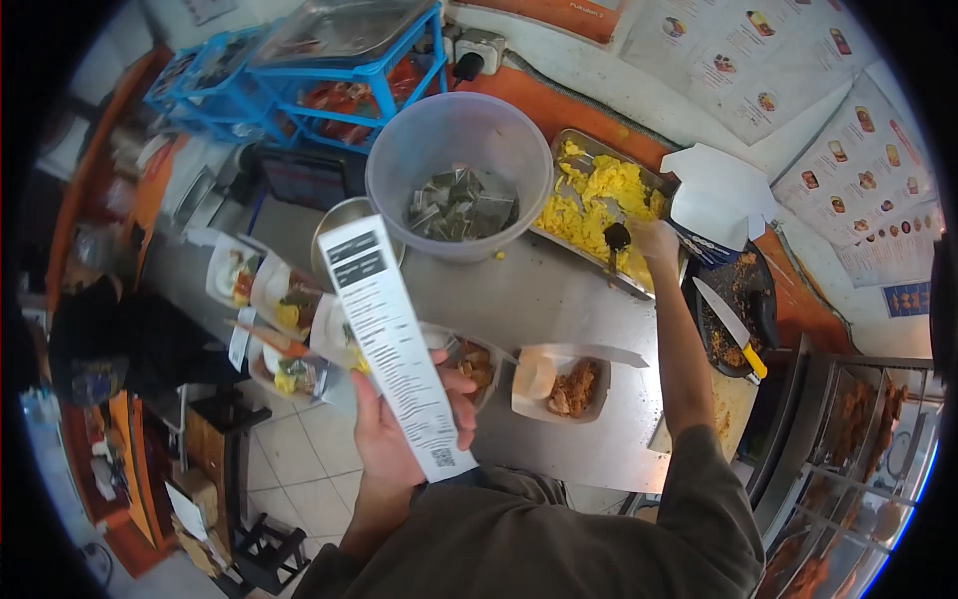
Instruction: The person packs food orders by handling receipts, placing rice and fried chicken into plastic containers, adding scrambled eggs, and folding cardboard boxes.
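Observation:
A long printed paper receipt (397, 352) is held upright in my left hand (389, 427), between thumb and fingers; its writing is small. My right hand (653, 238), in what looks like a clear plastic glove, reaches to the right side of a metal tray (572, 262) of yellow scrambled egg (591, 191). Its fingers are blurred, so any grip is unclear. Just left of that hand, a black spoon (617, 238) rests in the egg. Below the tray, an open paper food box (524, 404) holds a pale rice mound (534, 376) and crumbly fried meat (572, 389).
Behind the receipt stand several filled food boxes (281, 296). A translucent tub (460, 127) contains dark packets. On the right, a yellow-handled knife (722, 314) lies across a black tray (737, 281), near a white paper box (718, 191). Another person (142, 337) is at left.

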The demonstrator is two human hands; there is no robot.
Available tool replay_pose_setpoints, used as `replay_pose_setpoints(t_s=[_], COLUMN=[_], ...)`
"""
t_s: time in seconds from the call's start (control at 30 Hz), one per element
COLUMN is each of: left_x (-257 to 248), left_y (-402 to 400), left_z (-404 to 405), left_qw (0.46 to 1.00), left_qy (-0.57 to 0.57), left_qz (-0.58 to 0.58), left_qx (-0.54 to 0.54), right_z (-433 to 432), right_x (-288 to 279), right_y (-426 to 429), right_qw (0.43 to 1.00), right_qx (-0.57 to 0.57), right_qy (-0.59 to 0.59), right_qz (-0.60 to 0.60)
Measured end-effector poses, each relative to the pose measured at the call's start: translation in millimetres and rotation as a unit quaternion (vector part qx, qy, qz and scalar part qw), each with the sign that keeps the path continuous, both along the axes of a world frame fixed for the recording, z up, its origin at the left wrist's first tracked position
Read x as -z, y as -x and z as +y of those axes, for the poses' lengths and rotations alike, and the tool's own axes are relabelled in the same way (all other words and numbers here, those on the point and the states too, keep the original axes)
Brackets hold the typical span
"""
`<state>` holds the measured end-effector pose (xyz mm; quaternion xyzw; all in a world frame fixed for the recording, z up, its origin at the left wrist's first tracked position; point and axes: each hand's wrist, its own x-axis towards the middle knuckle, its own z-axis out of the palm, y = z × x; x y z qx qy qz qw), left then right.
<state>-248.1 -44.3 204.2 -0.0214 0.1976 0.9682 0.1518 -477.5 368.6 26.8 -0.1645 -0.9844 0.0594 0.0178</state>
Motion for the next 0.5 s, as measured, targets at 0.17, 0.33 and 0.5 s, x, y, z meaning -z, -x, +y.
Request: replay_pose_setpoints(t_s=[0.17,0.33,0.5], left_x=[8.9,22.8,22.4], left_y=[47.5,63.3,82.6], left_z=[-39.4,-85.5,-95.5], left_qw=[0.999,0.999,0.999], left_qy=[0.007,0.041,-0.024], left_qz=[0.0,-0.006,-0.009], left_qx=[0.036,-0.027,0.024], right_z=[96.3,-150.1,-222.0], right_x=[91.9,-141.5,-143.2], right_y=[12.4,55.6,88.5], right_qw=[0.981,0.978,0.95], right_qx=[-0.156,-0.177,-0.278], right_qy=[-0.098,0.063,-0.132], right_qz=[-0.068,0.086,0.051])
